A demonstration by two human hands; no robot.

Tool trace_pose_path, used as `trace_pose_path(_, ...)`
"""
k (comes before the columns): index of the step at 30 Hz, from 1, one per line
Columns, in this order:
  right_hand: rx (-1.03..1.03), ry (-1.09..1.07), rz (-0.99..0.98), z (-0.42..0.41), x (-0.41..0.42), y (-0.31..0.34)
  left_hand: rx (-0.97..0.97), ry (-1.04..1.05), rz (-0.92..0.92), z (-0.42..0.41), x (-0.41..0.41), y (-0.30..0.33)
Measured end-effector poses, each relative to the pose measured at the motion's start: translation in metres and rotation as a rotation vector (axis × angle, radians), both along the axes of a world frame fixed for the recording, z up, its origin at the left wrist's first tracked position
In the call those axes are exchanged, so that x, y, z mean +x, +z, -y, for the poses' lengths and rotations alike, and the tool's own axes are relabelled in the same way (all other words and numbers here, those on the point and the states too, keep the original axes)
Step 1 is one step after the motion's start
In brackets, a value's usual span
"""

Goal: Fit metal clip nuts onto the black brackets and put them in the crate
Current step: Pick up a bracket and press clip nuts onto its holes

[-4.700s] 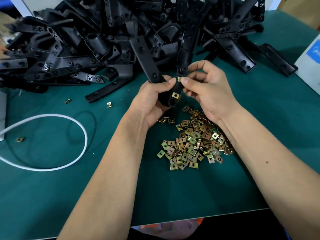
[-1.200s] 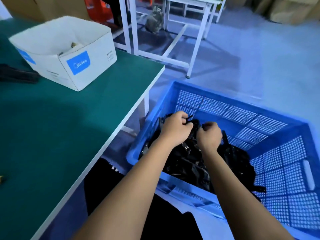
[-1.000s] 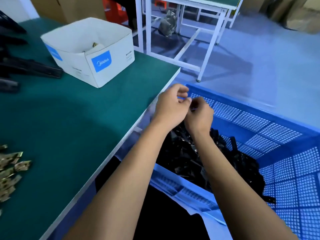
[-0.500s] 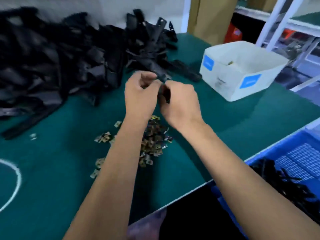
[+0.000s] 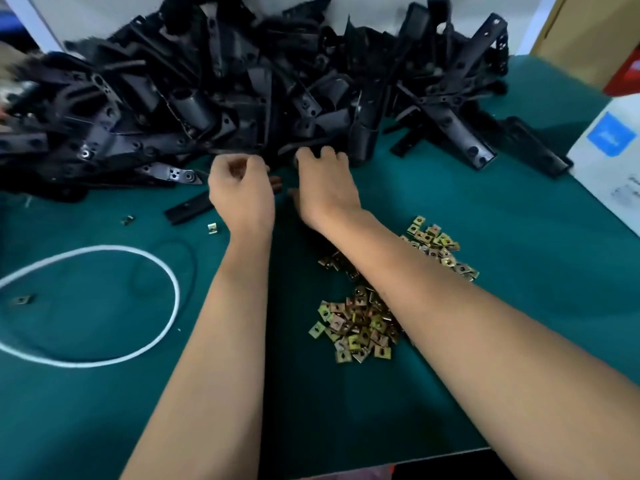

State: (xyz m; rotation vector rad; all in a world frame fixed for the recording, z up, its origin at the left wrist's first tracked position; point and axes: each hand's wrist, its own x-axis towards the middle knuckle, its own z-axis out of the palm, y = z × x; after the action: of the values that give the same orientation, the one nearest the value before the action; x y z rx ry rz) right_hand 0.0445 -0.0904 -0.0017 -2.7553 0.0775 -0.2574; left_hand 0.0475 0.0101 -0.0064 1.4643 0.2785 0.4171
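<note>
1. Far left of the heap of black plastic brackets (image 5: 242, 91), I see a loop of white cord (image 5: 104, 306) on the green bench (image 5: 519, 306), with stray clip nuts near it.
2. My left hand (image 5: 242, 192) sits at the heap's near edge. Its fingers (image 5: 239, 164) are curled in. I cannot tell whether they hold anything.
3. Just to the right, my right hand (image 5: 325, 188) reaches into the same edge, fingers (image 5: 329, 154) bent over a bracket end. Whether the grip has closed, I cannot tell.
4. Nearer me than the heap lies the pile of brass-coloured metal clip nuts (image 5: 360, 323), partly under my right forearm.
5. At the heap's far right stands a white cardboard box with a blue label (image 5: 609, 150). The crate is out of view.
6. Risk, as I judge it: the brackets interlock, so pulling one could drag others down. My forearm could also scatter the nuts.
</note>
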Motion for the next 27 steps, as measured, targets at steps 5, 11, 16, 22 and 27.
trace_pose_path(5,0.430,-0.021,0.034,0.006,0.001,0.008,-0.098,-0.045,-0.050,0.007,0.005,0.000)
trace_pose_path(11,1.081,-0.324,0.298,0.014,-0.011,0.020,-0.297,-0.080,-0.050,0.007,0.009,-0.002)
trace_pose_path(16,0.963,-0.346,0.502,0.022,-0.029,0.028,-0.025,-0.200,-0.060,0.015,0.008,-0.007)
trace_pose_path(22,1.760,-0.366,0.167,0.035,-0.031,0.043,-0.332,-0.422,-0.111,0.012,0.008,0.000)
trace_pose_path(27,1.262,0.106,-0.231,0.053,-0.052,0.025,-0.361,-0.506,-0.080,0.023,-0.001,0.001)
